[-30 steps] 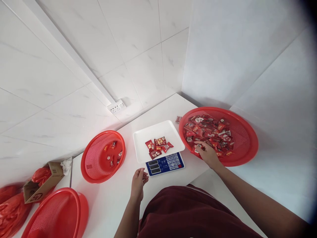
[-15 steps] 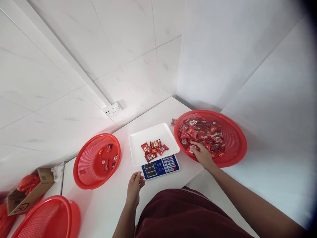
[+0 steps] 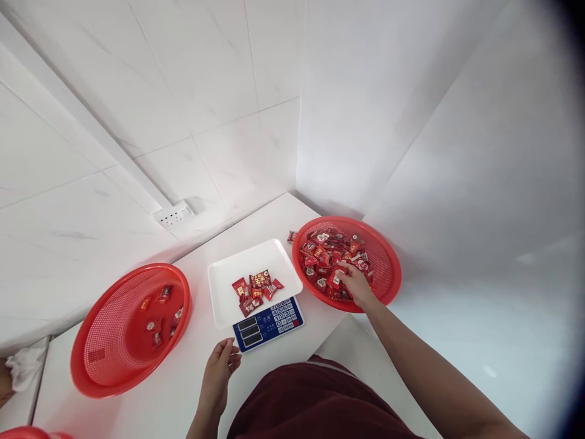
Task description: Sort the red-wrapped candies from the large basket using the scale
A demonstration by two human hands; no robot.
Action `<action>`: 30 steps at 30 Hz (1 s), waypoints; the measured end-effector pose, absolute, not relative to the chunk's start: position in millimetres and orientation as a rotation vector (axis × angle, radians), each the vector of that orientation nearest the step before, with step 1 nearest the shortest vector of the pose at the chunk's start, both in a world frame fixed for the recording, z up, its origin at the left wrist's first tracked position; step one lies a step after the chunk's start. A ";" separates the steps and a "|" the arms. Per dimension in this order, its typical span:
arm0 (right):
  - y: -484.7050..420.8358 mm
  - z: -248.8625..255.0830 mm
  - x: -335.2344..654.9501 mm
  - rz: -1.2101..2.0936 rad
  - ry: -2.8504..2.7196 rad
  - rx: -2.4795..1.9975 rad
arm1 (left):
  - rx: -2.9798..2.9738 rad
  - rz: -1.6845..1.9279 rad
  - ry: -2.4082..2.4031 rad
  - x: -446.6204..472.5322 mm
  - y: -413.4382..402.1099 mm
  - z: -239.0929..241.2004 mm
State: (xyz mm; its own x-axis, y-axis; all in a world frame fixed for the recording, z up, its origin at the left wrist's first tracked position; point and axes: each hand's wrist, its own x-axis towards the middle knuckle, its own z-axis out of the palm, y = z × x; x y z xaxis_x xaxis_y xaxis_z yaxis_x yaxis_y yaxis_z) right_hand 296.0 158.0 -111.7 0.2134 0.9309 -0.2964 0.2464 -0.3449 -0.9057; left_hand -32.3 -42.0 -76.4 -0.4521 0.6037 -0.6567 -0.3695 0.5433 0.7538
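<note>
Here's my right hand [image 3: 357, 285], reaching in over the near rim of the round red plastic mesh basket [image 3: 384, 263] on my right. The forearm slants up from the lower right, elbow out, palm turned down, and the thumb and forefinger are pinching a small shiny red-and-white wrapped packet [image 3: 337, 278] just above the heap of red packets [image 3: 320, 253] in there. One stray red packet [image 3: 292, 236] lies on the white table [image 3: 284, 214], right beside that basket.

Over to my left hand [image 3: 222, 369]: forearm rising steeply from the bottom edge, wrist fairly straight, hand just beside the near left corner of the blue-fronted electronic scale [image 3: 269, 325]. Its fingers are loosely bent inward; whether thumb and forefinger meet, I can't tell. On top of the scale sits a white rectangular plastic tray [image 3: 231, 271], with a little cluster of red and dark-red packets [image 3: 256, 292] near its middle. Farther left, a second red mesh basket [image 3: 109, 332] leans tilted, a few packets scattered inside.
</note>
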 end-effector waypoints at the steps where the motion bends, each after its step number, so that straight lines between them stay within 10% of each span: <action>1: 160.0 -111.8 300.1 1.110 -1.226 -1.818 | 0.200 1.124 1.702 -32.2 -42.1 -76.4; 11: 171.0 -119.5 284.9 0.668 -2.456 -1.957 | 0.214 1.088 1.712 -30.2 -40.6 -74.4; 30: 181.6 -106.6 258.2 0.534 -2.746 -2.011 | 0.268 1.070 1.749 -31.1 -45.5 -80.2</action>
